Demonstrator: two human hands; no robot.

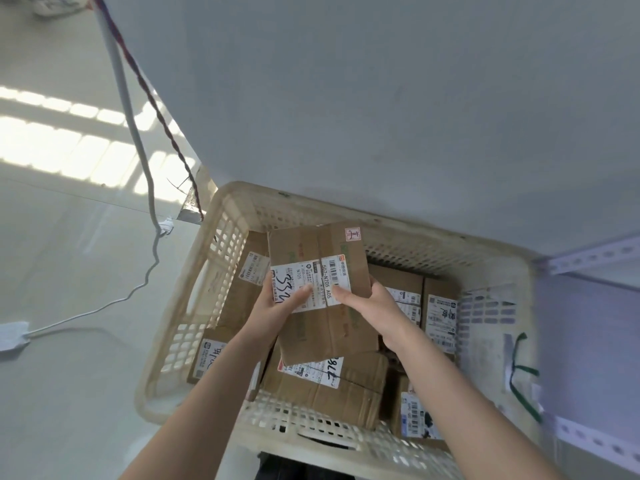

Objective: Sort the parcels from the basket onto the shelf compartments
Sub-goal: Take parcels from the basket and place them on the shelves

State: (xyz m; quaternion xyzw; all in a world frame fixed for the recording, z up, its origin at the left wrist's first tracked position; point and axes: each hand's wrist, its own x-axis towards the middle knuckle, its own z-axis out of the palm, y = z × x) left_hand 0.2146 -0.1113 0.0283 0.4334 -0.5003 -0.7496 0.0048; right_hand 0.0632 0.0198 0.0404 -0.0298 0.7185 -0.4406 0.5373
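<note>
Gripping cardboard parcel (pixel 311 247) with both hands, head view: left hand (pixel 277 306) curled on its 9 o'clock edge, right hand (pixel 372 304) on its 3 o'clock edge. Parcel held over cream basket (pixel 221 216), frame centre. More labelled parcels (pixel 332 389) lie inside the basket, beneath. Shelf rail (pixel 595 255) at 3 o'clock. White cable (pixel 149 271) on floor (pixel 69 393), 9 o'clock.

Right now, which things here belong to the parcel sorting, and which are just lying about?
Job: held parcel, left hand, right hand, basket, parcels in basket, shelf.
Lying about: white cable, red braided cord.
</note>
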